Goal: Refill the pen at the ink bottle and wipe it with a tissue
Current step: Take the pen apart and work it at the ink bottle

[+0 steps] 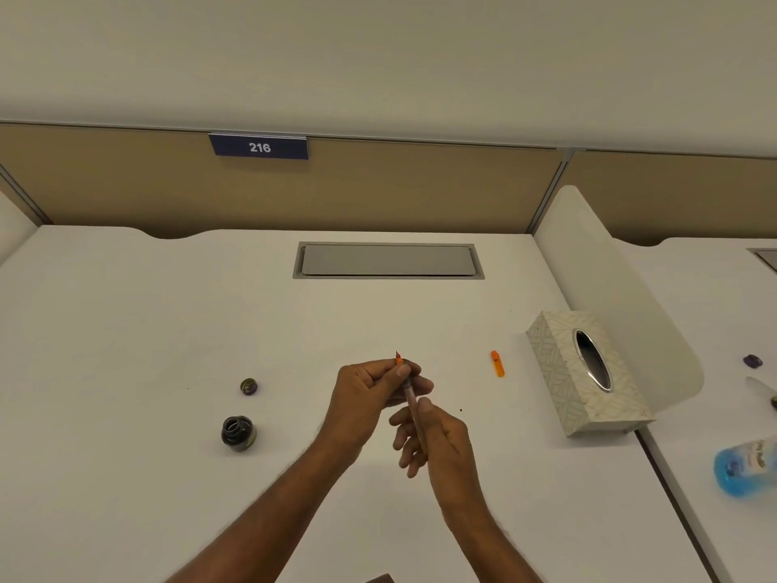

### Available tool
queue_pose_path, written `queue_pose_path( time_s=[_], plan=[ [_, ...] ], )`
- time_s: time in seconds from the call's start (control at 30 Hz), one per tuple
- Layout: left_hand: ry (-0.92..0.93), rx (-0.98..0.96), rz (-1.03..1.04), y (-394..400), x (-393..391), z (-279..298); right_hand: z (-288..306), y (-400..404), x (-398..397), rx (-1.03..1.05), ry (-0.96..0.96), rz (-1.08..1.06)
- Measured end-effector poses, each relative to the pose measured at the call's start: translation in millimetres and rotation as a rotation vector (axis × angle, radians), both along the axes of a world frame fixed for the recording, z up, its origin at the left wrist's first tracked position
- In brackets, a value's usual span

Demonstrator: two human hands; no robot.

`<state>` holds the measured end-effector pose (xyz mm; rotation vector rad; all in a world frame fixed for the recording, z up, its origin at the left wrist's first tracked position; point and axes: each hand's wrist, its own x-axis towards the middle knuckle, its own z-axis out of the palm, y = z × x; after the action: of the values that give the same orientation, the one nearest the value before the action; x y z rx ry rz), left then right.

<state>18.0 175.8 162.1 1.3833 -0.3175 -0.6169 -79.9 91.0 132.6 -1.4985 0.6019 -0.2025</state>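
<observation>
Between your two hands, above the white desk [126, 330]: one pen [408, 391], nib pointing away from you, orange at the tip with a translucent barrel. Your left hand [370, 397] is closed around its front end, fingertips pinching just behind the nib; your right hand [437, 443] pinches the rear of the barrel between thumb and forefinger, its other fingers loosely spread. The two hands sit close together, joined only by the pen.

Left of your left hand, near: one ink bottle [239, 433], uncapped, upright, dark ink inside. Just beyond it, apart: one bottle cap [249, 386], lying with its open side up.

Right of your right hand and farther from you: one orange pen cap [497, 363], flat on the desk. Beyond that: one tissue box [563, 372], patterned, oval slot facing up; you cannot tell whether any tissue shows in the slot.

Far right, on the neighbouring desk: one clear bottle [740, 467] with blue liquid, lying down, and one small purple object [752, 361].

Straight ahead of both hands: one grey cable hatch [389, 260], closed, and one sign [259, 146] reading 216.
</observation>
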Motion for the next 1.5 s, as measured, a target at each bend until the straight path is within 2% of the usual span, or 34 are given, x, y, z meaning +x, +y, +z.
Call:
queue_pose_path(
  time_s=[0.13,0.3,0.43,0.67,1.1,1.3,1.5],
  plan=[
    [0.0,0.008,-0.03,2.4,1.8,2.4,7.8,-5.5,-2.6,0.132,0.024,0.031],
    [0.015,0.009,-0.049,3.3,1.4,2.4,13.9,-4.3,-3.0,0.139,0.083,-0.025],
    [0.014,0.021,-0.033,3.0,5.1,1.2,18.6,-6.8,-1.7,0.274,0.145,0.006],
    [0.037,0.01,-0.007,6.1,10.9,0.8,18.8,-4.6,-5.6,0.175,0.16,0.033],
    [0.055,-0.011,0.01,4.5,15.7,1.9,21.5,-5.3,-1.7,0.325,0.229,0.066],
    [0.066,-0.015,0.007,5.7,16.6,1.0,18.8,-3.9,-2.2,0.294,0.21,0.016],
    [0.075,-0.008,0.023,4.3,14.2,0.3,18.8,-3.7,-1.7,0.263,0.233,0.059]
  ],
)
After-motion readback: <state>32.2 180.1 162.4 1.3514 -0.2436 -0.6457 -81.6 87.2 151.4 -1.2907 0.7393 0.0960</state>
